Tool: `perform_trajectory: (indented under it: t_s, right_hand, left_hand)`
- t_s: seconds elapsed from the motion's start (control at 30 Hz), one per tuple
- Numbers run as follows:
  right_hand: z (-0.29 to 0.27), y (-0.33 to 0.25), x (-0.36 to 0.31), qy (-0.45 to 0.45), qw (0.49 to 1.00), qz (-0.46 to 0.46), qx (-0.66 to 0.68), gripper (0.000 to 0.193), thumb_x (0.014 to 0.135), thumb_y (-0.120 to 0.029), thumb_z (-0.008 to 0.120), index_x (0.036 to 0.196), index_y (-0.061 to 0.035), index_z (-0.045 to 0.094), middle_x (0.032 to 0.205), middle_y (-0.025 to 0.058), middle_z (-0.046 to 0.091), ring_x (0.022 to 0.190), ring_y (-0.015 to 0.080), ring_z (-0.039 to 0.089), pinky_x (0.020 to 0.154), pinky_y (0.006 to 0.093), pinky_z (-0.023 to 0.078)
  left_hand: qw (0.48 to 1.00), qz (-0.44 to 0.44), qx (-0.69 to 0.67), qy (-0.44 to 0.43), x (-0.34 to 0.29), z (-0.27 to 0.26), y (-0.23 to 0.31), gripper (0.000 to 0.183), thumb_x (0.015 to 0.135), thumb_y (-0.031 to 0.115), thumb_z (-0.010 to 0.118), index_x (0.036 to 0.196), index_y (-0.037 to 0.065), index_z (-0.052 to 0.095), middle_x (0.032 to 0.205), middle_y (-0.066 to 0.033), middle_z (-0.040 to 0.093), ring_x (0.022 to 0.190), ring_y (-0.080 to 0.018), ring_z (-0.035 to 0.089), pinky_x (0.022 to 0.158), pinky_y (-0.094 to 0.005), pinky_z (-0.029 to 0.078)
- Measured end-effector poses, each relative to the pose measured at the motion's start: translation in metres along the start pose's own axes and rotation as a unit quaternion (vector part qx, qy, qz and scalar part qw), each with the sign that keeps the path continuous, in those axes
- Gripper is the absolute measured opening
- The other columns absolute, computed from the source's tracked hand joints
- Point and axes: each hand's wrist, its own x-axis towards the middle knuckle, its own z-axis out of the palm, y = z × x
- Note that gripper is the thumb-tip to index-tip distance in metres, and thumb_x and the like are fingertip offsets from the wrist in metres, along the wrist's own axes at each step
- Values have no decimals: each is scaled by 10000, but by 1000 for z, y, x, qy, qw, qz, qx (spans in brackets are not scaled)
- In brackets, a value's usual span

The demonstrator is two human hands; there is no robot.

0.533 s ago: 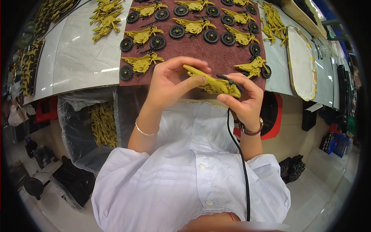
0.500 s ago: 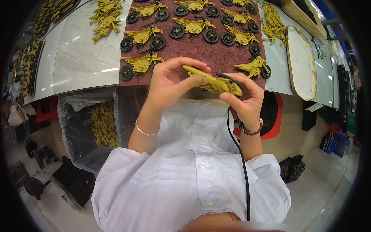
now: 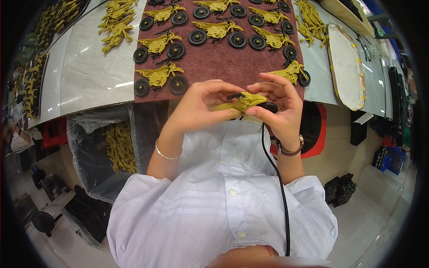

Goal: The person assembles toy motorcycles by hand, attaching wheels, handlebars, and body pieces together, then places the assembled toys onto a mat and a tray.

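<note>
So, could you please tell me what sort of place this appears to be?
Probably a toy workshop or factory: rows of similar toy motorbikes lie on a dark red cloth, and a plastic-lined container holds many yellow parts.

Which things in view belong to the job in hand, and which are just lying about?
In the job:
yellow toy motorbike, between left hand and right hand;
wheeled toy motorbikes on the red mat;
likely the yellow pieces on the table and in the plastic-lined container.

Apparently lying about:
white oval panel with yellow edge patches;
dark bundle on the floor at right.
</note>
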Motion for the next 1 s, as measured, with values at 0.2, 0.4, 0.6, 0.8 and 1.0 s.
perform_trajectory:
  t_s: [0.2, 0.4, 0.6, 0.8, 1.0]
  right_hand:
    - [-2, 2, -3, -46, 998, -38, 7, 571, 653, 51, 724, 1163, 33, 468, 1087, 103, 556, 1021, 154, 535, 854, 269, 451]
    - [-1, -6, -7, -11, 996, -32, 78, 469, 705, 65, 671, 1138, 50, 489, 1067, 113, 566, 981, 155, 553, 843, 275, 454]
    - [-10, -7, -8, 14, 999, -27, -11, 273, 747, 21, 652, 1006, 64, 576, 1008, 112, 589, 929, 139, 561, 805, 262, 462]
    - [-62, -13, 69, 72, 980, -129, -132, 330, 850, -157, 572, 1134, 5, 531, 1037, 63, 578, 950, 123, 526, 828, 239, 409]
    - [-217, 56, 167, 244, 588, -260, -726, 437, 861, -331, 525, 1161, -13, 521, 1092, 197, 569, 991, 282, 560, 852, 328, 426]
  left_hand:
    - [997, 56, -52, 17, 0, 7, -9, 350, 713, -30, 671, 1040, -64, 553, 992, -85, 583, 891, -133, 568, 757, -277, 490]
    - [990, 109, -80, 45, 0, 11, -10, 372, 714, -26, 676, 1057, -59, 535, 986, -88, 591, 863, -137, 578, 775, -282, 484]
    - [991, 95, -92, 38, 0, 11, -14, 368, 721, 10, 685, 1055, -48, 544, 981, -81, 592, 896, -130, 572, 788, -284, 483]
    - [964, 45, -260, 38, 3, 9, -23, 488, 800, 220, 660, 1172, -17, 450, 996, -88, 576, 865, -141, 569, 762, -282, 472]
    - [894, 29, -447, -34, 7, 9, -36, 535, 808, 300, 639, 1183, -15, 425, 1015, -88, 554, 825, -152, 551, 710, -298, 461]
